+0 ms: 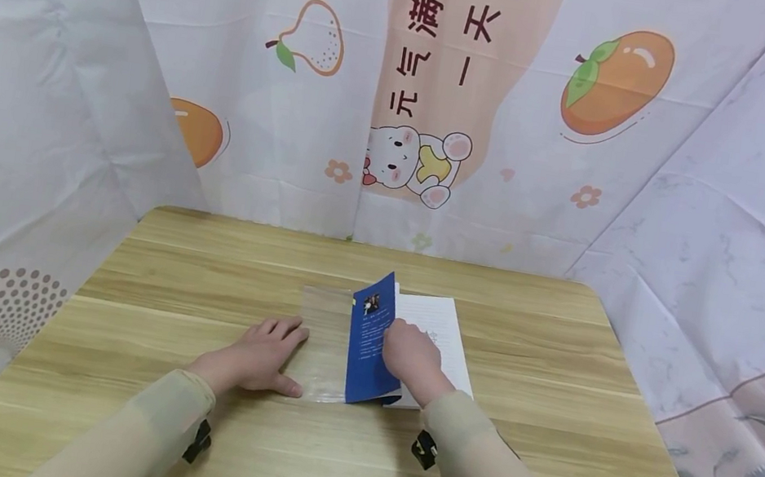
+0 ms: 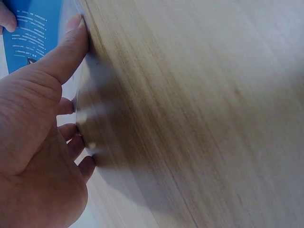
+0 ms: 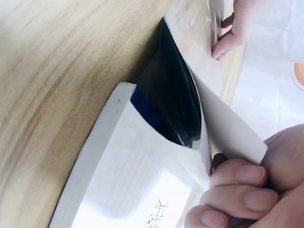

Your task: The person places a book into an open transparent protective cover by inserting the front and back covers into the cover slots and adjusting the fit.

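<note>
A book lies near the middle of the wooden table [image 1: 200, 269], open at a white page [image 1: 439, 329]. My right hand [image 1: 412, 358] pinches the edge of its blue cover [image 1: 373, 340] and holds it raised off the page block [image 3: 128, 171]. The curled fingers [image 3: 247, 190] grip the cover's white inner side. A clear plastic sheet [image 1: 324, 329] lies flat on the table left of the book and runs under the lifted cover. My left hand [image 1: 261, 356] presses on that sheet with straight fingers, the thumb [image 2: 66, 47] stretched toward the blue cover [image 2: 31, 33].
Printed cloth walls with fruit and a bear close in the table on the left, back and right. Bare wood [image 1: 558, 355] shows on both sides of the book and along the front edge.
</note>
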Available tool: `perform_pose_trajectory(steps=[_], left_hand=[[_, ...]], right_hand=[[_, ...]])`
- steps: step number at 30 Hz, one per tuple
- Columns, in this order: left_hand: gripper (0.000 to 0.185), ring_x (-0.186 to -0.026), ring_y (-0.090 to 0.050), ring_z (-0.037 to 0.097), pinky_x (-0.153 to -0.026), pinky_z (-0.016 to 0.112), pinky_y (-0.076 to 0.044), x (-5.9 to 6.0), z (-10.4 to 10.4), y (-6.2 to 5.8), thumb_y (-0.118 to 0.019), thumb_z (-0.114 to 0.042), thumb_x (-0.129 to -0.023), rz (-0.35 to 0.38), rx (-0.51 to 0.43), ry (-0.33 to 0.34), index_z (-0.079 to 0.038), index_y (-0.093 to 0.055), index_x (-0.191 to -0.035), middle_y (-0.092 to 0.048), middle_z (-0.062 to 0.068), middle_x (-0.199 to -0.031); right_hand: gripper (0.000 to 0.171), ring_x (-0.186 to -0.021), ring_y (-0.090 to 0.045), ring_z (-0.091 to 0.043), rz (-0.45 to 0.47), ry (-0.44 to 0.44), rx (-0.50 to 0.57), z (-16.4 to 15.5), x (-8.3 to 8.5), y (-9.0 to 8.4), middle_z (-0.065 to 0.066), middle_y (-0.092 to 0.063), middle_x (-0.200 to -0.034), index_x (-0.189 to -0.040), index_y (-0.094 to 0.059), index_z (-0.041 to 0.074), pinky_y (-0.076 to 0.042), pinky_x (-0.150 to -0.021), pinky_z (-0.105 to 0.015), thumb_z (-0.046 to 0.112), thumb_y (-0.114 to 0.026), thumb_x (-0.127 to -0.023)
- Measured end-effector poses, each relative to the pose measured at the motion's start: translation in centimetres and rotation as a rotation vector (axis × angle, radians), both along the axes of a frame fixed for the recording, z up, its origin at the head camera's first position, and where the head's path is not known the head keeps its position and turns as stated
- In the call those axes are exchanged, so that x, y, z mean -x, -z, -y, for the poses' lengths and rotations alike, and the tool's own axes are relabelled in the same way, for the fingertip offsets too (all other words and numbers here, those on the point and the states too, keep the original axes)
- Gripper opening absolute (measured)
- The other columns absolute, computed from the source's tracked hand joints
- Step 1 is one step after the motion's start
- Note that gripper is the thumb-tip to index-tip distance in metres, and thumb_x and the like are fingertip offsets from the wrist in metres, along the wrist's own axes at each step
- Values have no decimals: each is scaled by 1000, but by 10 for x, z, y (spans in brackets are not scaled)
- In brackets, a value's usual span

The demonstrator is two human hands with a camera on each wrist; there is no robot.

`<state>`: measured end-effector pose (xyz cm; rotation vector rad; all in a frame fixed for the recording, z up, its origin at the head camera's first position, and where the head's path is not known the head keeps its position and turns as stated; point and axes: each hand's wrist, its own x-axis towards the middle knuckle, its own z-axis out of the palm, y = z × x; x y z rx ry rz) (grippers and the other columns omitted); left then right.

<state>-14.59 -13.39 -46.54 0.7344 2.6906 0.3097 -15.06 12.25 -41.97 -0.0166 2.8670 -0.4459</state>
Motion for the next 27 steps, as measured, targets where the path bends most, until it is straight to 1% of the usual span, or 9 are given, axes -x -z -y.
perform_pose_trajectory(steps=[4,8,18,23,27], left_hand=[[97,-145,-30,47,-113,64,-31,0,0,-1,-75,-59,-86,0,-10,-2,-4,-37,-156,-26,23,-164],[96,-145,-30,47,-113,64,-31,-1,-1,-2,-75,-58,-86,0,-8,-1,-4,-37,-156,-26,23,-163],[96,-146,-29,46,-115,63,-30,-1,-1,-2,-74,-58,-87,3,-1,2,-4,-36,-157,-25,23,-164],[96,-145,-30,46,-114,63,-30,0,-1,-1,-74,-59,-87,-1,-2,3,-4,-36,-156,-26,23,-164],[97,-145,-29,46,-115,63,-30,0,0,-1,-74,-59,-87,2,-2,1,-5,-36,-157,-25,23,-164]], right_hand=[[26,-81,-70,-26,11,7,0,1,1,0,-16,-71,-94,-110,-64,-2,-60,-66,-47,17,-46,-108],[28,-80,-70,-27,14,13,0,3,0,0,-15,-70,-93,-114,-63,-1,-59,-66,-46,22,-48,-109],[27,-74,-67,-24,18,21,-20,2,2,2,-14,-69,-90,-112,-63,-1,-58,-62,-44,23,-49,-109],[27,-77,-67,-23,25,21,-29,4,2,1,-14,-69,-92,-113,-62,-1,-59,-64,-44,23,-49,-109],[27,-81,-69,-27,27,19,-33,6,1,-2,-15,-70,-95,-114,-63,0,-59,-66,-46,23,-50,-109]])
